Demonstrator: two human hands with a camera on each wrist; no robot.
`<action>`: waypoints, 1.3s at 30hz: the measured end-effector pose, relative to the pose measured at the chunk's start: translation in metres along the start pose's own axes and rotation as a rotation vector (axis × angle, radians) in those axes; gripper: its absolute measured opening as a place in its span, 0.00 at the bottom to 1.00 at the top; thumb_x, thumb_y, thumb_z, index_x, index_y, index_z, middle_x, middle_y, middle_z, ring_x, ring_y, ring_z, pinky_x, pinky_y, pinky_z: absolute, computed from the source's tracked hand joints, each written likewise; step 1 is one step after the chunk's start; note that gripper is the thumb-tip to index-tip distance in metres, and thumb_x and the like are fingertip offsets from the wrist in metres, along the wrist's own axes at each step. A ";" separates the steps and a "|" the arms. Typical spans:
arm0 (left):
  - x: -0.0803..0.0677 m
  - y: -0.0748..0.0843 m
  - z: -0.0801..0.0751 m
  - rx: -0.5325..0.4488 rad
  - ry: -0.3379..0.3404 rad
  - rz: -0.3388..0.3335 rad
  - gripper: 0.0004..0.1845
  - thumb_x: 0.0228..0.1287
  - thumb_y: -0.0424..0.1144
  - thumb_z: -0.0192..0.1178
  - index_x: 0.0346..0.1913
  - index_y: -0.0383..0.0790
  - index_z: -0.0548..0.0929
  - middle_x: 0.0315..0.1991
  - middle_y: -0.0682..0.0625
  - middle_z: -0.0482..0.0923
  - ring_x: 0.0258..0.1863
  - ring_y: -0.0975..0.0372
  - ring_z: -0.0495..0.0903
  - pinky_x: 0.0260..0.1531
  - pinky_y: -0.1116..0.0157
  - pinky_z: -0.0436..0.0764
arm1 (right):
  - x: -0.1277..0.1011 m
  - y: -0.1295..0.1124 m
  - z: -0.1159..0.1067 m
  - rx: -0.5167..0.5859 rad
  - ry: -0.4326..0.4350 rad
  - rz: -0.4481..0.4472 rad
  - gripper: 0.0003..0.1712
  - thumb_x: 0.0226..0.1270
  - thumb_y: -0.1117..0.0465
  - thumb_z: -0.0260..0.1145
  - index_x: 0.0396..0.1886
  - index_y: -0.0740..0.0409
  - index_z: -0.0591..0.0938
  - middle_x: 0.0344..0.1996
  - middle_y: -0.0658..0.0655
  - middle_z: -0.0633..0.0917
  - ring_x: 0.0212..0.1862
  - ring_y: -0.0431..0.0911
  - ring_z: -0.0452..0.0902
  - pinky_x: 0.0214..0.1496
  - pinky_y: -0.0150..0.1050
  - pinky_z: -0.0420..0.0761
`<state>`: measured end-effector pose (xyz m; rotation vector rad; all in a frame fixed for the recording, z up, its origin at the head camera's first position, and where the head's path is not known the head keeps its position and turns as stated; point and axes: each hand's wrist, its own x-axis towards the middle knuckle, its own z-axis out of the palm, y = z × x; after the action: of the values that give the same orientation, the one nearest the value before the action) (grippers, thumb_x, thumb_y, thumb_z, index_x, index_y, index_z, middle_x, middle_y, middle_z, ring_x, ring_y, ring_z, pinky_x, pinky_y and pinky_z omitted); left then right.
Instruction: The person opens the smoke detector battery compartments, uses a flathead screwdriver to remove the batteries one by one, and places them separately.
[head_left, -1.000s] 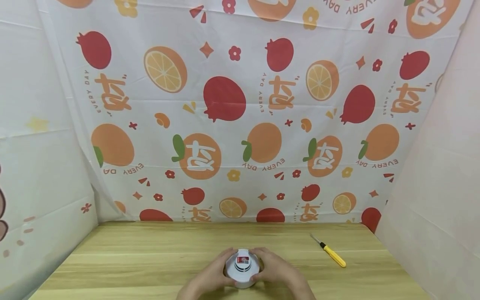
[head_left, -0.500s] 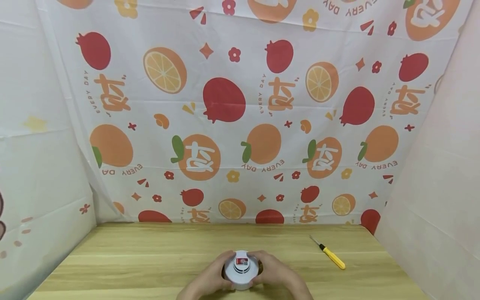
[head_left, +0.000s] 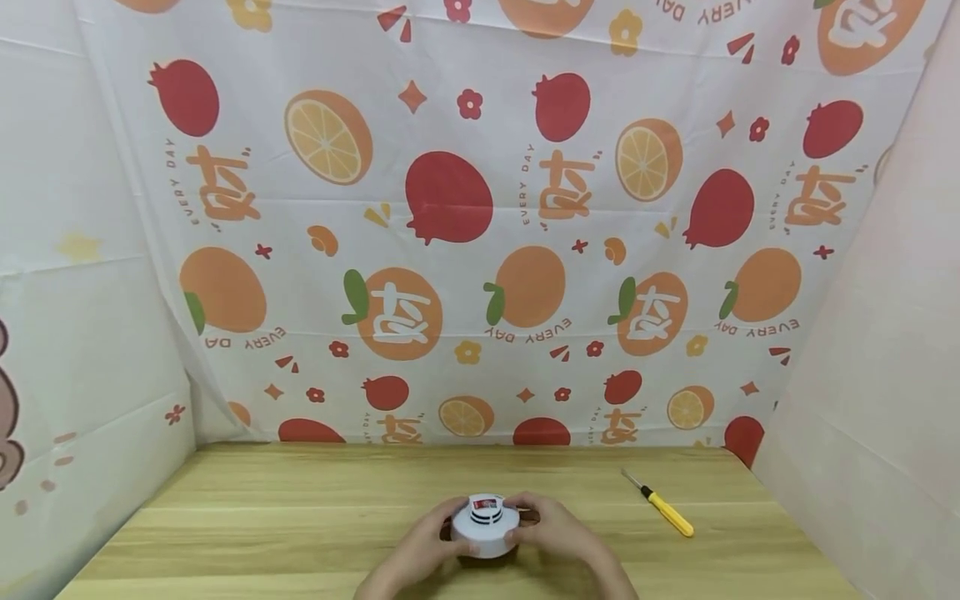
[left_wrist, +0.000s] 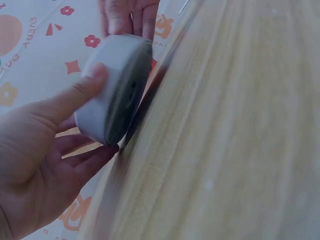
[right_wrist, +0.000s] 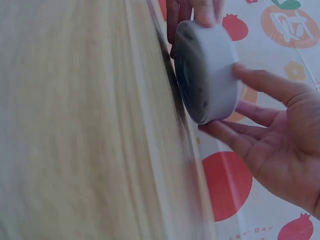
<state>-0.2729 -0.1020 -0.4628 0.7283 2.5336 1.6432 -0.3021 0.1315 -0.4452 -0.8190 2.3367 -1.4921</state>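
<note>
A round white smoke detector with vent slits and a red label on its raised top is held just above the table. My left hand grips its left side, thumb on the near wall and fingers round the far edge. On the opposite side my right hand holds it the same way. Both wrist views show its dark underside with the rim between thumb and fingers. Its near wall shows broadly in the head view, and the label looks foreshortened.
A screwdriver with a yellow handle lies on the wood-grain table, to the right of the hands. Behind the table hangs a white cloth printed with fruit. Pale cloth sides stand at left and right.
Both hands have raised the smoke detector a little off the table and tilted it, so its label faces less towards the head camera. The screwdriver stays put.
</note>
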 end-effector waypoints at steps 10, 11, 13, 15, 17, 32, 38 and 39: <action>0.004 0.005 0.001 0.022 0.163 -0.056 0.29 0.62 0.49 0.58 0.56 0.26 0.72 0.47 0.37 0.75 0.45 0.49 0.75 0.43 0.54 0.76 | 0.000 -0.005 -0.003 0.178 -0.003 -0.043 0.27 0.59 0.71 0.62 0.59 0.69 0.69 0.57 0.67 0.69 0.58 0.60 0.66 0.51 0.37 0.75; 0.004 0.006 0.001 0.026 0.174 -0.058 0.28 0.62 0.49 0.57 0.55 0.26 0.73 0.46 0.38 0.76 0.44 0.50 0.75 0.42 0.56 0.76 | 0.000 -0.006 -0.002 0.175 0.004 -0.051 0.26 0.58 0.72 0.62 0.58 0.69 0.70 0.57 0.67 0.69 0.57 0.60 0.66 0.51 0.37 0.76; 0.004 0.008 0.001 0.030 0.183 -0.069 0.28 0.63 0.50 0.57 0.54 0.27 0.74 0.46 0.39 0.76 0.43 0.52 0.75 0.41 0.58 0.77 | 0.000 -0.007 -0.002 0.139 0.025 -0.073 0.24 0.59 0.72 0.62 0.57 0.68 0.71 0.56 0.66 0.71 0.56 0.60 0.68 0.49 0.37 0.77; 0.005 0.010 0.001 0.025 0.191 -0.072 0.28 0.63 0.50 0.56 0.54 0.27 0.74 0.45 0.39 0.76 0.42 0.54 0.75 0.39 0.60 0.77 | 0.000 -0.009 -0.003 0.092 0.049 -0.096 0.22 0.61 0.72 0.61 0.56 0.69 0.72 0.54 0.65 0.73 0.54 0.60 0.70 0.48 0.37 0.77; 0.005 0.012 0.002 0.012 0.198 -0.072 0.28 0.63 0.50 0.56 0.53 0.27 0.74 0.44 0.40 0.77 0.41 0.54 0.75 0.37 0.61 0.77 | -0.001 -0.012 -0.004 0.044 0.068 -0.119 0.21 0.62 0.70 0.60 0.56 0.69 0.72 0.53 0.66 0.74 0.53 0.60 0.71 0.48 0.36 0.77; 0.006 0.013 -0.004 -0.094 0.208 0.038 0.23 0.59 0.31 0.60 0.53 0.19 0.70 0.38 0.35 0.79 0.38 0.49 0.78 0.34 0.67 0.80 | 0.002 -0.013 -0.008 0.053 0.187 -0.081 0.21 0.68 0.61 0.57 0.55 0.72 0.72 0.46 0.65 0.77 0.47 0.53 0.74 0.46 0.48 0.78; 0.006 0.014 -0.003 -0.080 0.225 0.019 0.21 0.62 0.33 0.58 0.52 0.20 0.71 0.36 0.38 0.80 0.37 0.52 0.79 0.34 0.67 0.79 | 0.001 -0.015 -0.007 0.066 0.192 -0.038 0.21 0.69 0.60 0.56 0.55 0.70 0.73 0.41 0.60 0.79 0.42 0.49 0.75 0.43 0.50 0.79; 0.006 0.014 -0.003 -0.076 0.228 0.011 0.21 0.62 0.34 0.58 0.52 0.21 0.71 0.36 0.38 0.80 0.37 0.52 0.79 0.34 0.67 0.79 | 0.001 -0.016 -0.007 0.065 0.193 -0.033 0.20 0.69 0.60 0.56 0.55 0.70 0.73 0.40 0.59 0.79 0.41 0.48 0.75 0.43 0.50 0.79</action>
<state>-0.2739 -0.0978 -0.4479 0.5805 2.5989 1.9157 -0.3010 0.1315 -0.4279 -0.7297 2.4047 -1.7218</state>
